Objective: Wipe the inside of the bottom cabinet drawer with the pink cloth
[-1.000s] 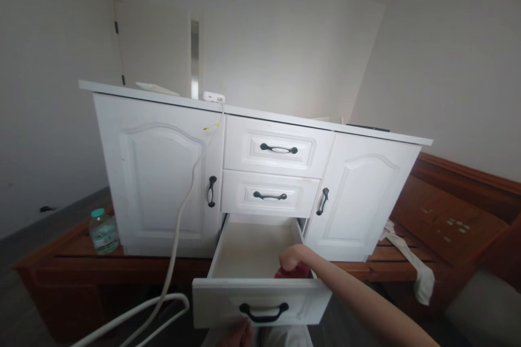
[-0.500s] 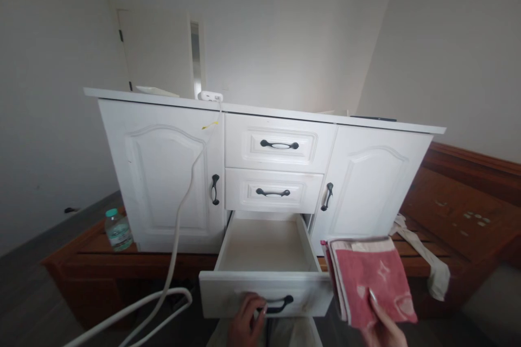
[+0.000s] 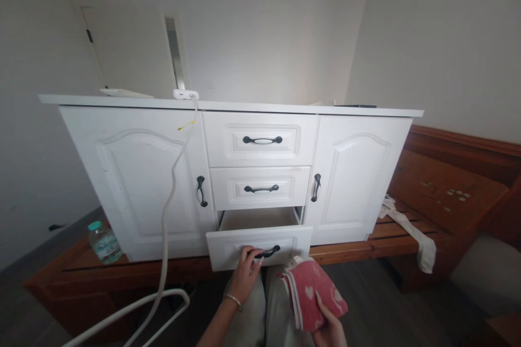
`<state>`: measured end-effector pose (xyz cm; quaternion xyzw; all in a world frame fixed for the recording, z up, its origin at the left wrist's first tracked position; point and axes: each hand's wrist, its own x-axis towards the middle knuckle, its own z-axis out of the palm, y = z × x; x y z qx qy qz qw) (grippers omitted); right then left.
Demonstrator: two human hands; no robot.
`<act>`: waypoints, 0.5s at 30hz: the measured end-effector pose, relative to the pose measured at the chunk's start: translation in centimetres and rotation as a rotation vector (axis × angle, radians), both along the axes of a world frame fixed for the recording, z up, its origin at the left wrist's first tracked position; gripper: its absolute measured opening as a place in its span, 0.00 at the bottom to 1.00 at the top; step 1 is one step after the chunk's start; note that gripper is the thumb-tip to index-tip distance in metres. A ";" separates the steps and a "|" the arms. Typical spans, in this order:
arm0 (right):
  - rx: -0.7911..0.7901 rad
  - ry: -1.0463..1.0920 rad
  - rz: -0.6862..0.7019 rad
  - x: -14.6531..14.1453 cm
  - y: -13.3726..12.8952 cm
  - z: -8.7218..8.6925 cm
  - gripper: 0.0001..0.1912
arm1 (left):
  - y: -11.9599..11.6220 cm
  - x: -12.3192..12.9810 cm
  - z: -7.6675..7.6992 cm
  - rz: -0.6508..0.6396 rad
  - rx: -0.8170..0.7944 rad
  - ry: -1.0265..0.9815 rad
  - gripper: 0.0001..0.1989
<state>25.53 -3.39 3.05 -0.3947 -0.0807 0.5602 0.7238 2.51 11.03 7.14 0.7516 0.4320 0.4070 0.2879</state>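
My left hand has its fingers curled at the left end of the dark drawer handle on the lowest drawer. That drawer stands partly pulled out of the white cabinet, and only a strip of its inside shows. In my right hand is a folded pink towel with white edges and a pale heart pattern, thumb on top and fingers hidden beneath. The towel hangs in front of the drawer's right side, over my knees.
Two shut drawers sit above, between two cabinet doors. A white cable hangs down on the left from a white device. A water bottle stands on the wooden bench; a white cloth drapes over its right part.
The lowest drawer has slid inward, with my left hand still at its handle. My right hand has brought the towel left and lower, nearer my knees. The view has shifted right.
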 end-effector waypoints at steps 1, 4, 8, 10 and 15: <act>0.010 0.022 0.011 -1.2 0.6 0.0 0.20 | 1.3 0.3 -0.1 -0.002 0.008 0.003 0.16; 0.001 0.131 0.031 -4.4 2.2 -0.1 0.18 | 5.3 1.0 -0.2 0.020 0.033 0.022 0.15; 0.006 0.244 0.092 -6.4 3.1 -0.8 0.18 | 9.6 2.0 -0.2 0.046 0.035 0.032 0.14; 0.025 0.253 0.098 -6.5 3.1 -1.1 0.20 | 10.7 2.3 -0.2 0.060 0.030 0.032 0.13; 0.065 0.309 0.121 -6.5 2.9 -1.6 0.21 | 11.0 2.5 -0.7 0.065 0.036 0.010 0.13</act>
